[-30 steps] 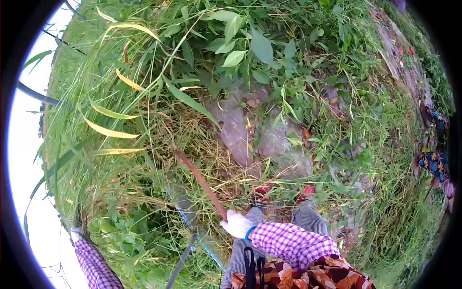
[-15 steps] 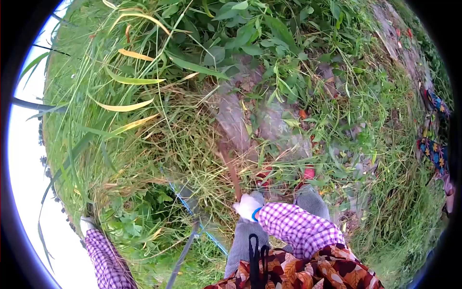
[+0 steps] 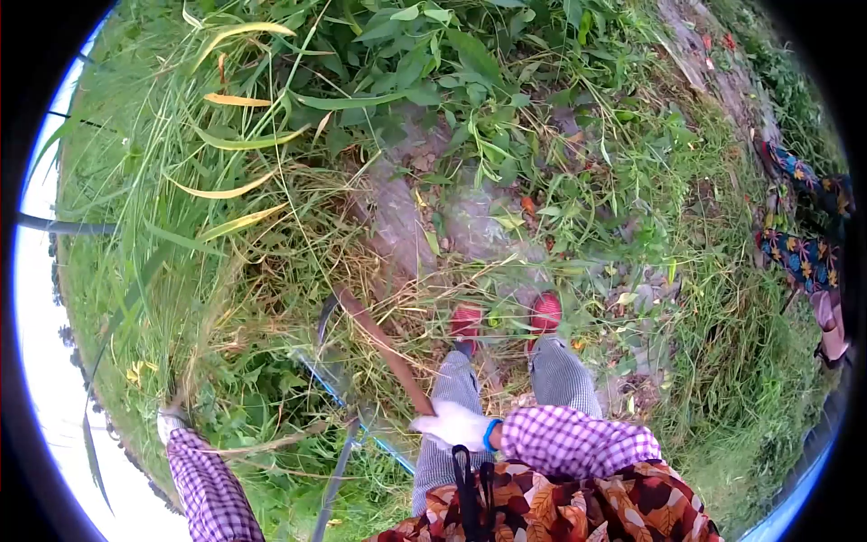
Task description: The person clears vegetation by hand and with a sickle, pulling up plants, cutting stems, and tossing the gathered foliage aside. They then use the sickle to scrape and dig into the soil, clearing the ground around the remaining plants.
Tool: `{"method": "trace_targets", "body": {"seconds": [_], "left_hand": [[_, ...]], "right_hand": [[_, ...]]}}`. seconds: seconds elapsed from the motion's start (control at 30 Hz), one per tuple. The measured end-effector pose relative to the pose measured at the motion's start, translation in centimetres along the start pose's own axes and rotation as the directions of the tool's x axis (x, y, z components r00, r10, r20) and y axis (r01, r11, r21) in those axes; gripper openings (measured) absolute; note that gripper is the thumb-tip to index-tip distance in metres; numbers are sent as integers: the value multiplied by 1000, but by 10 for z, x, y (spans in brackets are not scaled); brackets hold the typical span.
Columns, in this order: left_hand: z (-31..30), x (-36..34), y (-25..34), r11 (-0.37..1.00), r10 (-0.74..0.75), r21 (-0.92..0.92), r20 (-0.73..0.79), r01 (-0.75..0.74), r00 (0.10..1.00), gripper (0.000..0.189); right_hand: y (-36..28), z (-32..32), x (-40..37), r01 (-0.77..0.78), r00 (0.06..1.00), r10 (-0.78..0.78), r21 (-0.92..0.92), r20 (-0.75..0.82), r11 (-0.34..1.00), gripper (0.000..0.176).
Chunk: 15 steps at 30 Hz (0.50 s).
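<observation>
My right hand [image 3: 452, 425], in a white glove, is closed round the brown wooden handle of a sickle [image 3: 386, 352]. Its dark curved blade [image 3: 327, 318] points up and left, close to the grass. At the far left, my left hand [image 3: 170, 421], also gloved in white, is closed on a bunch of tall grass [image 3: 191, 366]; its fingers are small and partly hidden. Cut or flattened dry grass [image 3: 334, 248] lies between the hands and the leafy plants [image 3: 452, 63] ahead.
A blue line [image 3: 323, 379] and a grey pipe or hose [image 3: 338, 479] run through the weeds at lower left. My red shoes [image 3: 545, 313] stand on littered soil. Another person in flowered trousers [image 3: 799, 257] is at the far right.
The sickle has swung left, and its blade now shows. My right hand has moved slightly down and left. My left hand stays on the grass, whose stems now lean and blur.
</observation>
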<state>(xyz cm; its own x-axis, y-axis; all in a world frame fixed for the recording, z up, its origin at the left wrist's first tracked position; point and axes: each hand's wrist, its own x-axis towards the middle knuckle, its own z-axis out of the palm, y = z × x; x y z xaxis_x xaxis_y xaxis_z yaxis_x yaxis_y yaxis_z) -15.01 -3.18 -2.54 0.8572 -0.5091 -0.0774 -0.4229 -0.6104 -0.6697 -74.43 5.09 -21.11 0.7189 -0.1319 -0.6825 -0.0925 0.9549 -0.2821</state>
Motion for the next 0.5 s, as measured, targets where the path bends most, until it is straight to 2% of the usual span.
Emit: {"method": "trace_targets", "body": {"seconds": [0.03, 0.1, 0.17, 0.2, 0.23, 0.3, 0.37, 0.4, 0.43, 0.5], "left_hand": [[8, -7, 5, 1000, -4, -23, 28, 5, 1000, 32], [12, -15, 9, 998, 2, -65, 54, 1, 999, 31], [16, -17, 8, 994, 9, -109, 75, 0, 997, 30], [16, -15, 5, 990, 16, -142, 87, -3, 996, 30], [13, -17, 6, 987, 21, -161, 105, -4, 994, 29], [-3, -32, 11, 990, 25, -141, 161, -2, 987, 30], [-32, -58, 27, 999, 25, -30, 266, -17, 964, 34], [-16, -55, 22, 1000, 24, -1, 65, -24, 998, 37], [-10, -50, 18, 998, 48, -53, 80, -44, 996, 37], [-5, -43, 13, 992, 82, -107, 156, -66, 984, 37]], "right_hand": [[-23, -20, -29, -26, 997, 23, -38, -67, 999, 28], [-22, -52, -42, 95, 926, -127, -108, -355, 990, 31], [-43, -82, -59, -15, 806, -107, -201, -582, 979, 36], [-21, -110, -46, -192, 665, -169, -386, -727, 902, 40], [-31, -127, -61, -269, 616, -156, -393, -772, 879, 43], [-18, -170, -82, -304, 612, -214, -476, -762, 825, 45], [-4, -191, -117, -417, 623, -118, -455, -774, 786, 48], [3, -195, -144, -476, 638, -93, -487, -764, 733, 47], [15, -199, -175, -556, 637, -90, -537, -766, 635, 48], [40, -197, -243, -730, 551, -11, -489, -834, 477, 43]]}}
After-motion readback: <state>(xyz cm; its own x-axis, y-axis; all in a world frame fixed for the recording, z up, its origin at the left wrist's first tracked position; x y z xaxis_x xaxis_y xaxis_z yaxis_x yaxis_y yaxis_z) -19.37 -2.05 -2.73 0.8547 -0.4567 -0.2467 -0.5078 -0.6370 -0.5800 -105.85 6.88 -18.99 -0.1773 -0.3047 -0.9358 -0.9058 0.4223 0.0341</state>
